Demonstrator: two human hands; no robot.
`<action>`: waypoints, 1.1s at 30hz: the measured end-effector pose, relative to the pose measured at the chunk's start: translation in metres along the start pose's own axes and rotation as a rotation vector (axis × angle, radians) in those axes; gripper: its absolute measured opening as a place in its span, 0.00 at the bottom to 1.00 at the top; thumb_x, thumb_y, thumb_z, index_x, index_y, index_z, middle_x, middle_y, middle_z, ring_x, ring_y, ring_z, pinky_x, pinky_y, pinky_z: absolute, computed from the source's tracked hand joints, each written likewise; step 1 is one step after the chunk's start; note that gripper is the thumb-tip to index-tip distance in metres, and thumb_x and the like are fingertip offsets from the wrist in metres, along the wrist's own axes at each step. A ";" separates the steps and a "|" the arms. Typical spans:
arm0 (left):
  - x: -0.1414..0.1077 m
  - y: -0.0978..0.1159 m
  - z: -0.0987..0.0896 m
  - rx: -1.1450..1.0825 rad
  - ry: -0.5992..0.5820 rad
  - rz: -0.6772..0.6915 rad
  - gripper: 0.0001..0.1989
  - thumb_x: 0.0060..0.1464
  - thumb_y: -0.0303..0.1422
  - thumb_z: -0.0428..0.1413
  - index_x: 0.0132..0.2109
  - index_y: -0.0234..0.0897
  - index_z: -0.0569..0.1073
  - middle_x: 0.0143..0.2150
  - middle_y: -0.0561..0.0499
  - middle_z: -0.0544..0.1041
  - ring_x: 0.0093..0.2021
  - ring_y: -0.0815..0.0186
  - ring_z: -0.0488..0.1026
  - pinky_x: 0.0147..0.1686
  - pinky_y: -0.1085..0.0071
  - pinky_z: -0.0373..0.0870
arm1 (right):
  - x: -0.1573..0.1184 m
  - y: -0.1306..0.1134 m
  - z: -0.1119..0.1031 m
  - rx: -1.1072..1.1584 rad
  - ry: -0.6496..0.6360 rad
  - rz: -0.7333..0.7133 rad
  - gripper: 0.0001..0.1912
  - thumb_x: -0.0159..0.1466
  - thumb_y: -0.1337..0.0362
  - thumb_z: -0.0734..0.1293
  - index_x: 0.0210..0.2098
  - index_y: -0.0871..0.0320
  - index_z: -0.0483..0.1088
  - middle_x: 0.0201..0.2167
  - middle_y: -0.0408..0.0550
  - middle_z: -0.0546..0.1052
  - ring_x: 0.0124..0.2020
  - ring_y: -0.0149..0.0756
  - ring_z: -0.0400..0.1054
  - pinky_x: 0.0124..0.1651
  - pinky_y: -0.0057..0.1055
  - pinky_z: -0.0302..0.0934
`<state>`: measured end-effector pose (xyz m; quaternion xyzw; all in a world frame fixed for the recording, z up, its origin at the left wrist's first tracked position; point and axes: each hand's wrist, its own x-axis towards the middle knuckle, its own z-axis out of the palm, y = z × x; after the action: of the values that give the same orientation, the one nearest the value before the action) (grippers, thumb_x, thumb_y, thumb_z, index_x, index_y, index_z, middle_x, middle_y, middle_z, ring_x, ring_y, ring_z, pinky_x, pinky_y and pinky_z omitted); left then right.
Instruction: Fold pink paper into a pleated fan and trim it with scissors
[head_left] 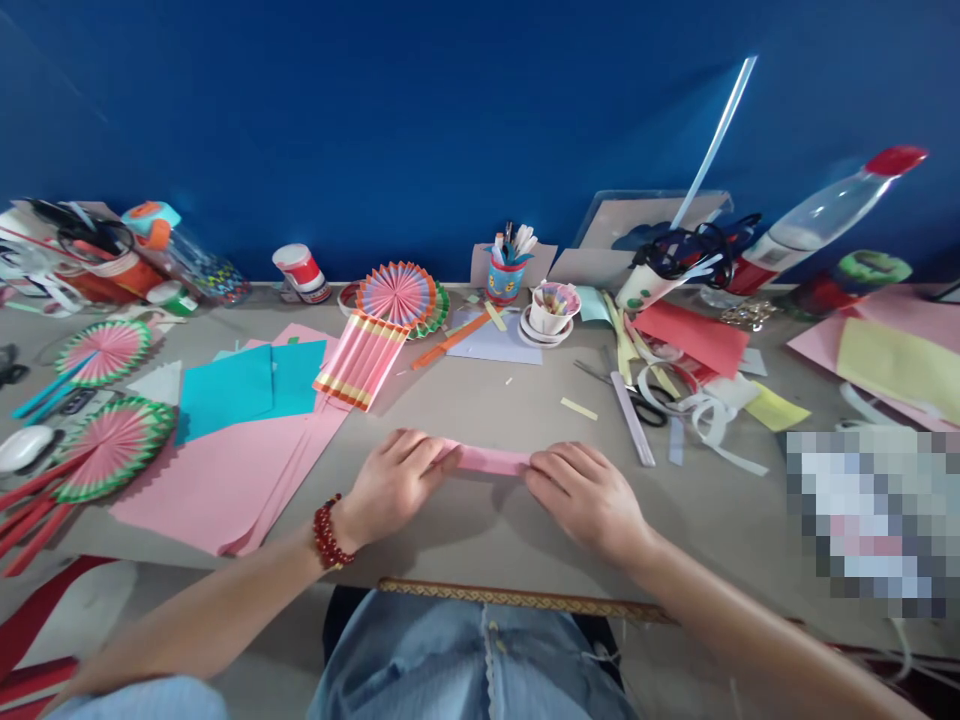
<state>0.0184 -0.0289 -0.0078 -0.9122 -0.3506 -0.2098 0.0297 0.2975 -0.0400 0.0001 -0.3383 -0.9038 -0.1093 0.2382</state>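
A narrow folded strip of pink paper [491, 460] spans the gap between my two hands, low over the grey table near its front edge. My left hand [397, 485] is closed on the strip's left end, with a red bead bracelet at the wrist. At the right end, my right hand [589, 495] grips the strip with its fingers pressed together. The ends of the strip are hidden under my fingers. Beyond my left hand lies a pleated pink paper piece [361, 360] with orange and yellow edges, beside a round pink and orange paper fan [397, 296].
Pink sheets [217, 480] and blue sheets [229, 390] lie at the left, beside green-edged paper fans [116, 450]. Scissors [646, 408], paper strips and a red sheet [694, 337] are at the right. A pen cup [505, 278] and a bottle [817, 215] stand along the blue wall.
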 end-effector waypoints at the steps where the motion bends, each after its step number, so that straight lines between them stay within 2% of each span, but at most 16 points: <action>1: -0.002 0.001 0.003 -0.014 -0.016 0.011 0.12 0.65 0.25 0.51 0.52 0.42 0.73 0.39 0.49 0.77 0.40 0.61 0.72 0.43 0.65 0.66 | -0.004 -0.001 0.003 -0.003 -0.008 -0.009 0.12 0.68 0.73 0.62 0.31 0.57 0.74 0.31 0.47 0.78 0.34 0.36 0.67 0.40 0.34 0.59; 4: -0.008 0.003 0.011 -0.019 -0.074 0.060 0.10 0.65 0.24 0.50 0.46 0.37 0.74 0.38 0.48 0.76 0.40 0.61 0.72 0.43 0.64 0.67 | -0.014 -0.002 0.009 0.011 -0.047 -0.030 0.12 0.68 0.74 0.62 0.32 0.58 0.74 0.31 0.47 0.77 0.34 0.36 0.67 0.41 0.34 0.60; 8: -0.015 0.006 0.012 0.001 -0.115 0.089 0.11 0.65 0.22 0.47 0.43 0.36 0.74 0.41 0.46 0.76 0.42 0.61 0.72 0.45 0.63 0.68 | -0.025 -0.002 0.012 0.043 -0.084 -0.035 0.10 0.68 0.73 0.62 0.36 0.60 0.75 0.33 0.49 0.78 0.37 0.37 0.68 0.43 0.34 0.61; 13: -0.017 0.008 0.009 0.050 -0.155 0.119 0.11 0.64 0.22 0.47 0.45 0.36 0.74 0.42 0.45 0.76 0.42 0.60 0.71 0.46 0.62 0.69 | -0.030 -0.002 0.013 0.062 -0.112 -0.028 0.12 0.69 0.73 0.60 0.38 0.59 0.75 0.36 0.49 0.79 0.38 0.38 0.69 0.44 0.35 0.62; 17: -0.012 0.008 0.011 0.052 -0.213 0.127 0.15 0.65 0.24 0.47 0.54 0.39 0.71 0.39 0.47 0.75 0.40 0.61 0.71 0.46 0.61 0.69 | -0.023 -0.002 0.013 0.108 -0.166 -0.036 0.12 0.69 0.73 0.60 0.38 0.58 0.75 0.34 0.49 0.78 0.37 0.38 0.69 0.43 0.36 0.63; 20: -0.010 0.005 0.013 -0.010 -0.222 0.138 0.13 0.65 0.24 0.47 0.52 0.38 0.72 0.37 0.48 0.74 0.40 0.61 0.71 0.48 0.61 0.68 | -0.021 0.001 0.013 0.134 -0.165 -0.073 0.12 0.69 0.73 0.60 0.39 0.59 0.75 0.35 0.50 0.78 0.36 0.38 0.69 0.42 0.36 0.63; 25: -0.012 -0.003 0.012 -0.214 -0.198 -0.005 0.12 0.66 0.24 0.46 0.47 0.36 0.73 0.42 0.45 0.76 0.43 0.61 0.71 0.46 0.62 0.69 | -0.022 0.010 0.015 0.213 -0.181 -0.012 0.13 0.69 0.72 0.59 0.43 0.58 0.75 0.37 0.51 0.79 0.39 0.38 0.70 0.42 0.35 0.64; 33: -0.003 -0.004 0.009 -0.397 -0.162 -0.221 0.06 0.67 0.29 0.49 0.42 0.38 0.71 0.39 0.49 0.77 0.39 0.63 0.73 0.44 0.64 0.68 | -0.015 0.016 0.015 0.333 -0.271 0.114 0.13 0.70 0.70 0.59 0.45 0.59 0.74 0.38 0.51 0.78 0.39 0.39 0.70 0.45 0.36 0.65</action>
<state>0.0166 -0.0260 -0.0181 -0.8702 -0.4014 -0.2027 -0.2014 0.3125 -0.0308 -0.0199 -0.3562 -0.9126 0.1017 0.1731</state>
